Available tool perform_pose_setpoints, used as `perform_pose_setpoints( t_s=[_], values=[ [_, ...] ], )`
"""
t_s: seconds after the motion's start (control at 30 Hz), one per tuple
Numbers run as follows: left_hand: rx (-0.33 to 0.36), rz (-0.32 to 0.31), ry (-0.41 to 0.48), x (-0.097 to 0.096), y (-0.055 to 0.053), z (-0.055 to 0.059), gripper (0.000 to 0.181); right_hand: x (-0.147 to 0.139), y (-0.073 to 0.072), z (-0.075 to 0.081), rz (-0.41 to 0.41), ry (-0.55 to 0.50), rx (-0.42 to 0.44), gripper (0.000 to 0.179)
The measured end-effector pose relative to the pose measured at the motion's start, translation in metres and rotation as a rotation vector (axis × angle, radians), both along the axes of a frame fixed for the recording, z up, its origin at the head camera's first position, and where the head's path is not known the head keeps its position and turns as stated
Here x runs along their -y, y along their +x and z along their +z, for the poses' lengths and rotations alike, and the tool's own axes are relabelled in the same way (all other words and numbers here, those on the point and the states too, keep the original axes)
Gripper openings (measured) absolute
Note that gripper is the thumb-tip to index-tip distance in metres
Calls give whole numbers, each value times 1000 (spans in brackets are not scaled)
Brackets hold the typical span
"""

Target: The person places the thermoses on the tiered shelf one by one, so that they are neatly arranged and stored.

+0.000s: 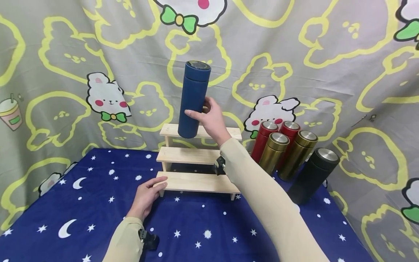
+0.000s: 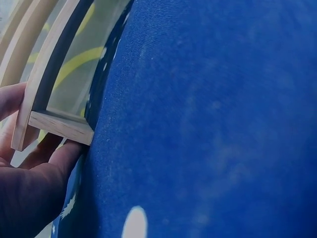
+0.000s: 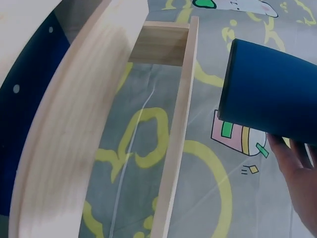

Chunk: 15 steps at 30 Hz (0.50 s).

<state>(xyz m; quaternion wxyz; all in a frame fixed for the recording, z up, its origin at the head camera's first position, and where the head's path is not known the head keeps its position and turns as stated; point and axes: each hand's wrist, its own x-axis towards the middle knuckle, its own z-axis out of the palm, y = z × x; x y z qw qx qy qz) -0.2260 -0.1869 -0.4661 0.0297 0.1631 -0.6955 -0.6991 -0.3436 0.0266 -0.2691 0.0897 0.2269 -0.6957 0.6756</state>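
My right hand point(image 1: 214, 122) grips a dark blue thermos bottle point(image 1: 193, 98) around its lower half, thumb at the front. The bottle is nearly upright, in front of and above the top step of a three-step wooden stand point(image 1: 196, 182). In the right wrist view the base of the blue bottle point(image 3: 267, 89) hangs apart from the wood. My left hand point(image 1: 145, 198) holds the left end of the stand's lowest step. In the left wrist view, that hand's fingers point(image 2: 67, 156) reach around the step's end and its short leg point(image 2: 64, 126).
Right of the stand are two red bottles point(image 1: 260, 142), two gold bottles point(image 1: 273, 154) and a black bottle point(image 1: 311, 178), all with silver lids. A dark blue cloth point(image 1: 196, 233) with stars and moons covers the table. A patterned grey curtain point(image 1: 147, 72) hangs behind.
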Motion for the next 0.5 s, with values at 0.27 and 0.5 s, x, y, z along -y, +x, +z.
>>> perform_pose_setpoints(
  t_s=[0.27, 0.5],
  values=[
    [-4, -9, 13, -1, 3, 1, 38, 16, -12, 4, 15, 33, 30, 71],
    [-14, -12, 8, -1, 1, 1, 36, 29, -22, 5, -33, 59, 42, 73]
  ],
)
